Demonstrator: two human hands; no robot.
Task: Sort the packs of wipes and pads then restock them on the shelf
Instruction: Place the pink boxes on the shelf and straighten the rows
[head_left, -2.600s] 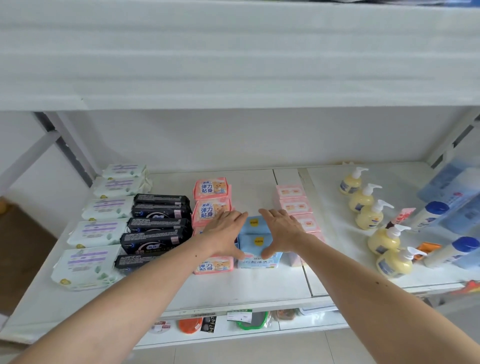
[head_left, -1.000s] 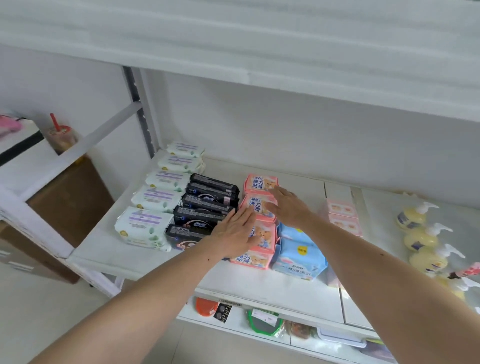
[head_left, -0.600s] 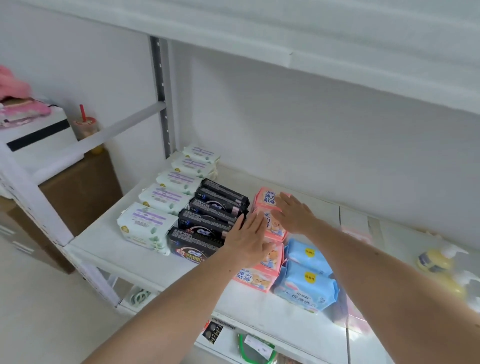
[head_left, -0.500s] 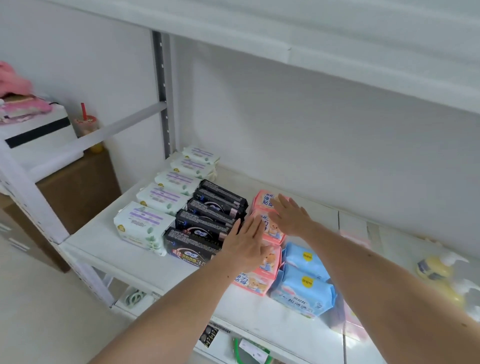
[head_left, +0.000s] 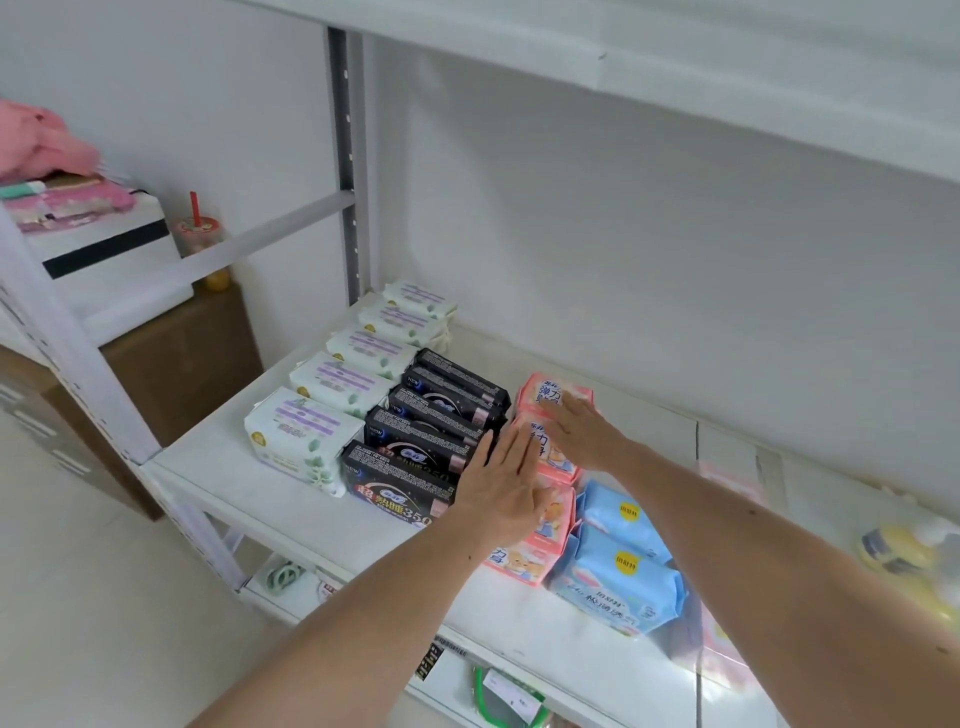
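Pink packs (head_left: 551, 397) lined in row on shelf (head_left: 270, 467), flanked by both hands. Left hand (head_left: 501, 483) held flat, fingers straight, against row's left side, black packs (head_left: 415, 447) just beyond. Right hand (head_left: 584, 431) laid flat, fingers extended, on rear packs. Blue packs (head_left: 618, 566) seen below right forearm.

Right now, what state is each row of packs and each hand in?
White packs: one row at the shelf's left end, lying flat.
Black packs: a row beside them, standing on edge, overlapping.
Pink packs: a row, partly covered by both hands.
Blue packs: two, front of shelf.
Left hand: flat, fingers straight, no grip.
Right hand: flat on the pink packs, no grip.
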